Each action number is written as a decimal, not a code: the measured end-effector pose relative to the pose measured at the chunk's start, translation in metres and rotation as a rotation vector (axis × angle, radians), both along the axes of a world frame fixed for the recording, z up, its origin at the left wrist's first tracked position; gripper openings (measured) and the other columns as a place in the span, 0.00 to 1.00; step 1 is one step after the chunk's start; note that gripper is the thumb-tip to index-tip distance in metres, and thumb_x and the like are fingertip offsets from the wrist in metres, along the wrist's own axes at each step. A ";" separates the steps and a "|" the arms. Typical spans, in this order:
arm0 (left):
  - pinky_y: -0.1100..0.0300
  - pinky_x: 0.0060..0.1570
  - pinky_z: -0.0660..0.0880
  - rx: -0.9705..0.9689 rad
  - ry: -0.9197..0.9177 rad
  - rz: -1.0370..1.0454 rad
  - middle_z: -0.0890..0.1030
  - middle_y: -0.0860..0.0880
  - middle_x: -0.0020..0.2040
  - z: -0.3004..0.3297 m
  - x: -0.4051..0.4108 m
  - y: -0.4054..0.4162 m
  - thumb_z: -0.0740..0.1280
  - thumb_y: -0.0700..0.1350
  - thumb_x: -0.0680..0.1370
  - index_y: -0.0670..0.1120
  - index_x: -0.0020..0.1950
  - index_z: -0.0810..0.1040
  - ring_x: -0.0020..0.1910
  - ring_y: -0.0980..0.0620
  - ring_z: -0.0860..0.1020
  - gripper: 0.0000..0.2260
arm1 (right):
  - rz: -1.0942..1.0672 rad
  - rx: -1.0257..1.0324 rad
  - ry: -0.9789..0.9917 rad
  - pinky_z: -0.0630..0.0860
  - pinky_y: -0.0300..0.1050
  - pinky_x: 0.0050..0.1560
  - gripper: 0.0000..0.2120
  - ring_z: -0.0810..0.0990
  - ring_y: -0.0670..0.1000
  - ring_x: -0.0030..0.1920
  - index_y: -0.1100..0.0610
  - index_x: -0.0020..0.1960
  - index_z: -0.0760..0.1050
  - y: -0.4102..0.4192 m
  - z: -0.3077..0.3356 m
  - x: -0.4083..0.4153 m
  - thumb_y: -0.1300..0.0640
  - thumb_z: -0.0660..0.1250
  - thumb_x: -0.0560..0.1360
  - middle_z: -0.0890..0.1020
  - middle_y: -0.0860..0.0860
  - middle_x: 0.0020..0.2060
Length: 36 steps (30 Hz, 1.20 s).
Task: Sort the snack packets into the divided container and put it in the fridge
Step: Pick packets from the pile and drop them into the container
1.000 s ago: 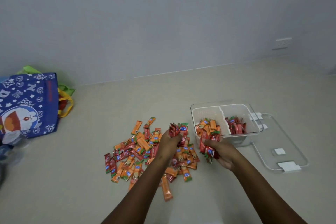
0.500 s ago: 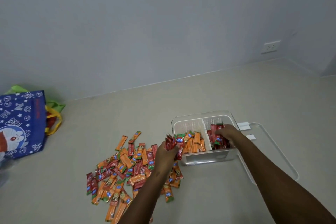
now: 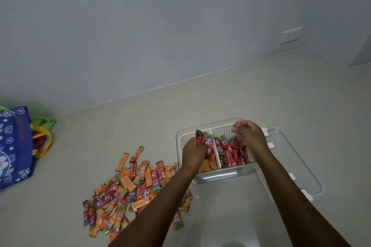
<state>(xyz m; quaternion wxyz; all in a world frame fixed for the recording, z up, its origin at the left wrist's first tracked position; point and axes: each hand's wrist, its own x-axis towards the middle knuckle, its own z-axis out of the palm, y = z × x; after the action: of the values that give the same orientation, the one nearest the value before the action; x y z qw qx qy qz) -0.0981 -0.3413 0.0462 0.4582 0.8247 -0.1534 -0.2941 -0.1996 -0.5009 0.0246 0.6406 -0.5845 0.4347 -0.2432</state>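
Observation:
A clear divided container (image 3: pixel 217 176) stands on the floor. Its left compartment holds orange packets (image 3: pixel 208 163), its right compartment red packets (image 3: pixel 233 154). My left hand (image 3: pixel 193 151) grips a bunch of red packets (image 3: pixel 203 139) over the left compartment, close to the divider. My right hand (image 3: pixel 250 136) hovers above the right compartment with loosely curled fingers and holds nothing. A pile of mixed red and orange packets (image 3: pixel 128 188) lies on the floor to the left of the container.
The container's clear lid (image 3: pixel 297 164) with white clips lies flat to the right of it. A blue printed tote bag (image 3: pixel 15 146) with yellow handles sits at the far left. A wall with a socket (image 3: pixel 290 36) rises behind.
My right hand dropped its red packets into the right compartment and lifted away, holding nothing. My left hand carried its bunch of red packets from the pile to over the container.

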 end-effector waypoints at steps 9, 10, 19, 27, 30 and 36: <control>0.54 0.45 0.78 0.338 -0.180 -0.341 0.83 0.40 0.44 -0.027 -0.018 -0.096 0.66 0.45 0.73 0.37 0.42 0.80 0.48 0.40 0.83 0.10 | -0.182 0.098 -0.211 0.78 0.44 0.56 0.09 0.83 0.54 0.51 0.64 0.56 0.75 0.012 0.023 -0.039 0.61 0.61 0.79 0.82 0.56 0.51; 0.54 0.45 0.78 0.345 -0.165 -0.351 0.82 0.40 0.41 -0.030 -0.020 -0.097 0.65 0.45 0.74 0.39 0.39 0.79 0.47 0.41 0.83 0.10 | -0.189 0.112 -0.216 0.78 0.44 0.56 0.09 0.83 0.54 0.52 0.64 0.56 0.75 0.013 0.022 -0.041 0.61 0.61 0.79 0.82 0.57 0.51; 0.60 0.49 0.71 0.207 -0.288 -0.393 0.82 0.44 0.54 -0.013 -0.021 -0.056 0.67 0.43 0.75 0.42 0.56 0.78 0.54 0.46 0.78 0.11 | -0.151 0.157 -0.241 0.78 0.47 0.58 0.09 0.84 0.53 0.51 0.63 0.56 0.75 0.036 0.022 -0.036 0.61 0.61 0.79 0.83 0.56 0.50; 0.68 0.43 0.75 -0.103 -0.315 -0.184 0.81 0.56 0.45 -0.009 -0.005 0.078 0.66 0.44 0.78 0.49 0.53 0.79 0.45 0.61 0.78 0.05 | 0.017 0.182 -0.217 0.78 0.46 0.55 0.07 0.84 0.53 0.49 0.62 0.53 0.76 0.102 0.027 -0.009 0.60 0.62 0.79 0.83 0.55 0.49; 0.68 0.44 0.76 -0.100 -0.261 -0.063 0.80 0.59 0.45 -0.021 0.004 0.135 0.66 0.45 0.78 0.53 0.52 0.78 0.46 0.62 0.78 0.04 | 0.131 0.181 -0.175 0.78 0.45 0.52 0.05 0.83 0.52 0.46 0.61 0.50 0.76 0.135 0.022 0.007 0.61 0.62 0.79 0.83 0.55 0.46; 0.67 0.38 0.73 -0.023 -0.189 0.161 0.81 0.55 0.45 -0.048 0.023 0.240 0.66 0.44 0.79 0.50 0.51 0.78 0.45 0.57 0.80 0.04 | 0.374 0.105 -0.033 0.80 0.47 0.51 0.05 0.85 0.52 0.47 0.58 0.48 0.77 0.209 0.008 0.035 0.58 0.64 0.78 0.84 0.52 0.47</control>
<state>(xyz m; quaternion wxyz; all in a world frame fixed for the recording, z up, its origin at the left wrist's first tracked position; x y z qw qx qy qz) -0.0749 -0.1011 -0.0014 0.4733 0.8530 -0.1325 -0.1757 -0.1645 -0.2920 0.0324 0.7112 -0.6167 0.3200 -0.1067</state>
